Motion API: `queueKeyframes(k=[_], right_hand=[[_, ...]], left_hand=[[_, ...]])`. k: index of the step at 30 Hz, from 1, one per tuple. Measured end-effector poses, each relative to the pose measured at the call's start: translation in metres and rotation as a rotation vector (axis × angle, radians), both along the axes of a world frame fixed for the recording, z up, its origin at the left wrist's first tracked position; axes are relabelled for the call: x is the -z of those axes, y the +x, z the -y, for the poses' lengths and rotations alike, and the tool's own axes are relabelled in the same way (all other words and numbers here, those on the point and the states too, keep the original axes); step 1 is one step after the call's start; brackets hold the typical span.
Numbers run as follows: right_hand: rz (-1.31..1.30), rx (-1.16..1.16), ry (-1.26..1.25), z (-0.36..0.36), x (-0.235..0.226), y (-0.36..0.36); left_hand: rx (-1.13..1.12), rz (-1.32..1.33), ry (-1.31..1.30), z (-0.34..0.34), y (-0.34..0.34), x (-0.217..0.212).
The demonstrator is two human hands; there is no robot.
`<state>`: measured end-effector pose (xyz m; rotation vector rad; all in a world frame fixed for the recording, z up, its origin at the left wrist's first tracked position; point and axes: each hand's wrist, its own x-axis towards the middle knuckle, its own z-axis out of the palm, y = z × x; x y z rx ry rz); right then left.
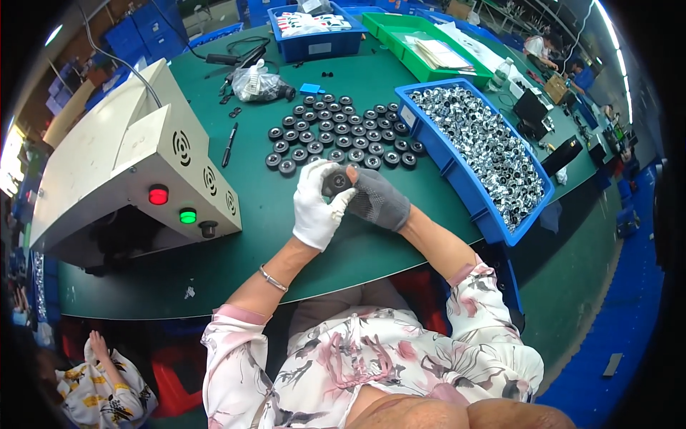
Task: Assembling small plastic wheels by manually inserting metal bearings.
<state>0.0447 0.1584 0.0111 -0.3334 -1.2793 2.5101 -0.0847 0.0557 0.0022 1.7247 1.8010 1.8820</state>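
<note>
In front of me, over the green table, my left hand (319, 207) in a white glove grips a small black wheel (336, 183) between thumb and fingers. My right hand (379, 199), in a grey glove with a bare thumb tip, is closed against the wheel's right side. Just beyond my hands lie many similar black wheels (326, 126) with metal-looking centres, spread in loose rows. On the right stands a blue bin (448, 171) filled with small shiny metal parts (486, 146).
A cream machine (107, 157) with a red and a green button stands at left, a black pen (230, 145) beside it. Behind the wheels are a plastic bag (257, 83), a blue bin (318, 48) and a green tray (429, 68). Another person (107, 379) sits at lower left.
</note>
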Motion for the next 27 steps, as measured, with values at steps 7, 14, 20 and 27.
queueKeyframes(k=[7,14,20,27], right_hand=[[-0.041,0.109,0.062,0.008,0.006,-0.006],[0.064,0.371,0.676,0.009,0.005,-0.008],[0.144,0.344,0.670,-0.001,0.000,-0.003],[0.095,0.284,0.464,-0.005,0.006,-0.003]], left_hand=[[0.238,0.743,-0.255,0.004,0.000,0.010],[0.156,0.838,-0.270,0.002,-0.005,0.014],[0.256,0.855,-0.258,0.005,-0.009,0.004],[0.481,0.981,-0.250,0.002,-0.025,0.017]])
